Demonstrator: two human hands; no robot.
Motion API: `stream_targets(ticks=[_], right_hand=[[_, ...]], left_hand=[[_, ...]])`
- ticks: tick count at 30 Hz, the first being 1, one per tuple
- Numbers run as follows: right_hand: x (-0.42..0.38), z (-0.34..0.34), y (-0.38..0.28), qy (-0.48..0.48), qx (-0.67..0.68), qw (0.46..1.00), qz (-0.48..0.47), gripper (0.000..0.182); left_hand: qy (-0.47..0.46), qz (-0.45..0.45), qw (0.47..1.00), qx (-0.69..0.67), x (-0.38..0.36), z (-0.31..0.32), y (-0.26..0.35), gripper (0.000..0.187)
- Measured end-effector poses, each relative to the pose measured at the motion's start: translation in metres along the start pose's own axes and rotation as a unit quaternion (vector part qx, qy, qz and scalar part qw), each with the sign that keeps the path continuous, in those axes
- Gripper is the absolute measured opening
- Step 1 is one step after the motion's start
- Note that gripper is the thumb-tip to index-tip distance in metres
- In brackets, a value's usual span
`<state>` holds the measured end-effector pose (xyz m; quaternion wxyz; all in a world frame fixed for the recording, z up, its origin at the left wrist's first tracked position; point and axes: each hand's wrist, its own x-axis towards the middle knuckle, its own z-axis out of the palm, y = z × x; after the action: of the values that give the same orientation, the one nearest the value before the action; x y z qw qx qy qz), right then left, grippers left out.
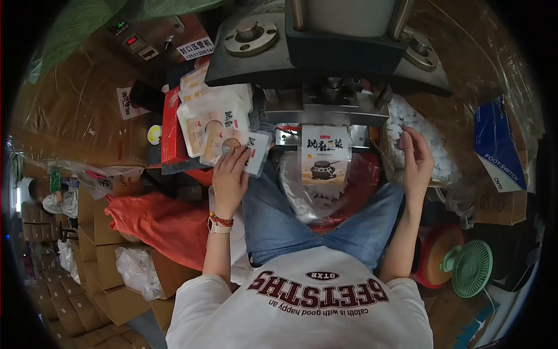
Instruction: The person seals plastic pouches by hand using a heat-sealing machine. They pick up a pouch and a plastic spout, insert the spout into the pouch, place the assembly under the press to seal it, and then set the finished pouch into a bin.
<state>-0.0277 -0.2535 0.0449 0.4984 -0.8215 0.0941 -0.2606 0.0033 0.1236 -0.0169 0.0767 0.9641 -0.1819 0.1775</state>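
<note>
Pouches [203,113] fanned under the left hand [230,168], one more at the press

The heavy press [347,43] fills the top middle of the frame. Below it, at the centre, a lone pouch [325,148] hangs face up and looks straight, its top edge at the metal bar and its lower part over a clear plastic bag [308,200]. For a clean result, it should probably lie flat and square to the bar, with no crease near the top.

Left of centre, the pile overlaps unevenly beside a red box [171,129]. The left hand is spread over its near end, fingertips resting on the top pouch [257,152]; whether the thumb grips from beneath cannot be told. Slick film may cling, so rubbing that pouch sideways with the fingertips seems the surest way to part it from its neighbours; a hard press could drag several along.

Right of centre, the right hand [414,152] is raised, half curled, thumb and forefinger close together. Whether it pinches anything cannot be told. It is beside a heap of small white pieces [442,157]. Pieces that small are likely best taken singly, with a light fingertip pinch, keeping fingers well out from under the press.
</note>
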Motion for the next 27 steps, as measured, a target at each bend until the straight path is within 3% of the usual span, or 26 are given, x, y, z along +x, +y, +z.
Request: stream_targets(ticks=[1, 2, 3, 5, 6, 7, 9, 13, 17, 19, 20, 21, 23, 24, 25, 27], right_hand=[[-0.007, 0.001, -0.016, -0.027, 0.185, 0.980, 0.075, 0.023], [-0.013, 0.004, -0.034, -0.066, 0.227, 0.970, 0.064, 0.022], [-0.023, 0.009, -0.049, -0.104, 0.268, 0.956, 0.053, 0.021], [-0.035, 0.020, -0.063, -0.143, 0.200, 0.967, -0.067, 0.025], [-0.039, 0.026, -0.067, -0.172, 0.150, 0.963, -0.141, 0.027], [-0.046, 0.030, -0.083, -0.183, 0.109, 0.966, -0.149, 0.030], [-0.048, 0.051, -0.078, -0.172, 0.013, 0.931, -0.322, 0.030], [-0.051, 0.034, -0.090, -0.268, 0.016, 0.886, -0.378, 0.037], [-0.045, 0.021, -0.087, -0.270, 0.091, 0.887, -0.363, 0.043], [-0.040, 0.024, -0.085, -0.157, -0.003, 0.944, -0.291, 0.046], [-0.037, 0.022, -0.077, -0.125, 0.010, 0.957, -0.260, 0.043], [-0.035, 0.011, -0.078, -0.097, 0.013, 0.971, -0.216, 0.040], [-0.028, -0.011, -0.073, -0.034, 0.004, 0.985, -0.167, 0.031], [-0.022, -0.019, -0.066, 0.000, -0.032, 0.989, -0.143, 0.026], [-0.016, -0.024, -0.061, 0.033, -0.067, 0.990, -0.119, 0.021], [0.002, -0.018, -0.036, 0.033, -0.110, 0.989, -0.090, 0.021]], left_hand=[[-0.014, -0.045, 0.995, -0.087, -0.009, -0.002, 0.001, 0.051], [-0.023, -0.089, 0.981, -0.171, -0.011, -0.004, 0.002, 0.045], [-0.025, -0.087, 0.981, -0.172, -0.011, -0.008, 0.007, 0.045], [0.055, -0.128, 0.927, -0.348, -0.002, -0.021, 0.032, 0.041], [0.055, -0.125, 0.926, -0.351, 0.001, -0.027, 0.043, 0.041], [0.083, -0.064, 0.941, -0.322, 0.003, -0.034, 0.054, 0.041], [0.134, 0.045, 0.953, -0.268, 0.006, -0.044, 0.072, 0.041], [0.083, 0.144, 0.932, -0.321, 0.013, -0.073, 0.086, 0.039], [0.050, 0.157, 0.884, -0.437, 0.018, -0.069, 0.100, 0.027], [-0.194, -0.077, 0.831, -0.516, 0.023, -0.042, 0.107, 0.017], [-0.149, -0.134, 0.766, -0.611, 0.022, -0.011, 0.115, 0.025], [-0.147, -0.131, 0.766, -0.611, 0.028, 0.000, 0.115, 0.025], [-0.158, -0.230, 0.622, -0.731, 0.041, 0.013, 0.116, 0.027], [-0.164, -0.254, 0.589, -0.749, 0.052, 0.006, 0.118, 0.026], [-0.163, -0.255, 0.589, -0.750, 0.061, 0.009, 0.118, 0.026], [-0.164, -0.278, 0.538, -0.779, 0.075, 0.015, 0.116, 0.024]])
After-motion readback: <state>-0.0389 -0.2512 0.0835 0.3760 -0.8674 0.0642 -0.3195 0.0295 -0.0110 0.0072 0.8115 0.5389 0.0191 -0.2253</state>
